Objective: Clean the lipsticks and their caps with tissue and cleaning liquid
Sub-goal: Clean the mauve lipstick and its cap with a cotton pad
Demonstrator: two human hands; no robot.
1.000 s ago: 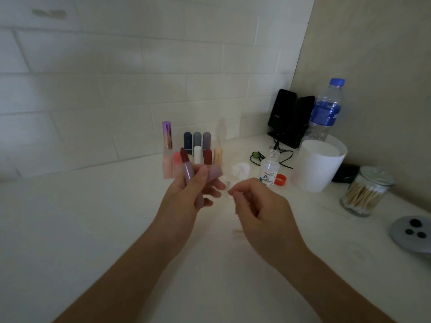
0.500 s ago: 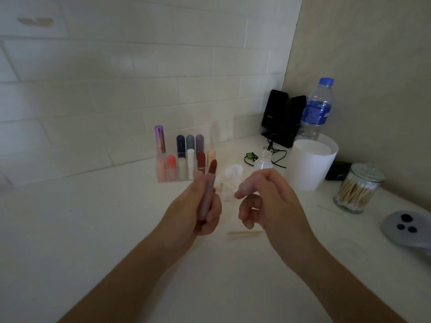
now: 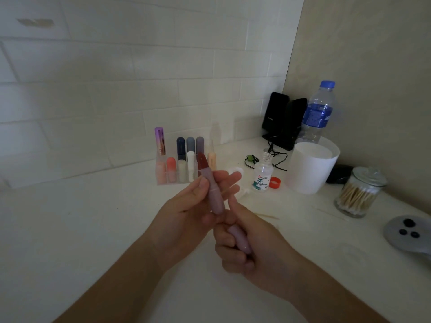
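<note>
Now left hand (image 3: 186, 216) grips lipstick (image 3: 211, 191) (right hand (image 3: 256, 252): cap (image 3: 240, 239)).

- counter (image 3: 70, 229) open across left and lower left of the frame.
- rack (image 3: 163, 180) stands upper centre, by the wall.
- right of centre, small bottle (image 3: 263, 173), orange lid (image 3: 275, 182) and white cup (image 3: 312, 169) sit close, gaps narrow.
- jar (image 3: 359, 194) and grey disc (image 3: 410, 231) crowd the right edge.
- left hand (image 3: 186, 213) with lipstick (image 3: 211, 192) and right hand (image 3: 256, 252) with cap (image 3: 240, 238) fill the middle.
</note>
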